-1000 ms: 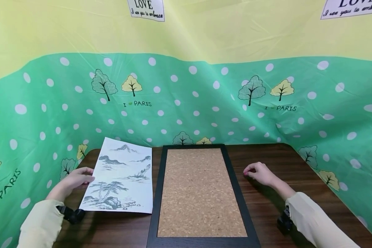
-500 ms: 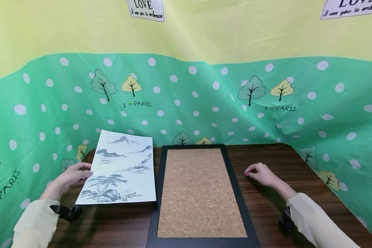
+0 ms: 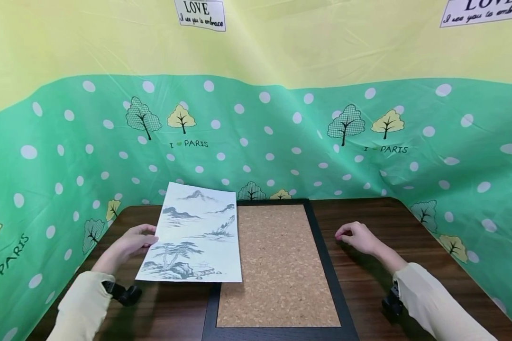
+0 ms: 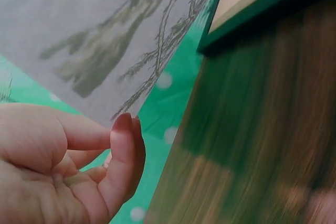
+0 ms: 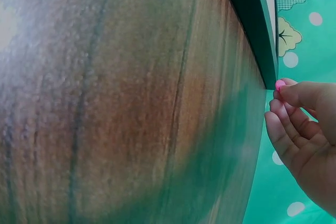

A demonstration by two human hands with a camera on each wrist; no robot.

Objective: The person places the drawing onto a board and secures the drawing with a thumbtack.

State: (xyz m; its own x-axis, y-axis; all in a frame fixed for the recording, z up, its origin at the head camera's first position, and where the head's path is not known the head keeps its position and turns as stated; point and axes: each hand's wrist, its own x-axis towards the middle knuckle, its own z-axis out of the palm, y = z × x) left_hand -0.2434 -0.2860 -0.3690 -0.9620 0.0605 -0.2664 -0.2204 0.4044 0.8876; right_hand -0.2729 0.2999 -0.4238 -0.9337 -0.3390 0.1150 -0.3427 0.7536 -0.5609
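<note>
A person's left hand (image 3: 136,240) pinches the left edge of a white sheet (image 3: 196,239) printed with ink-style mountains and pines. I see the sheet held above a dark wood table (image 3: 170,317), at ten o'clock from the middle of a black-framed cork board (image 3: 281,270), overlapping its left rim. Toward two o'clock, beside the board, the right hand (image 3: 360,239) pinches a small pink object (image 5: 281,84) between thumb and finger.

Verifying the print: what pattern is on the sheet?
The white sheet has a grey printed landscape; best in head view.
</note>
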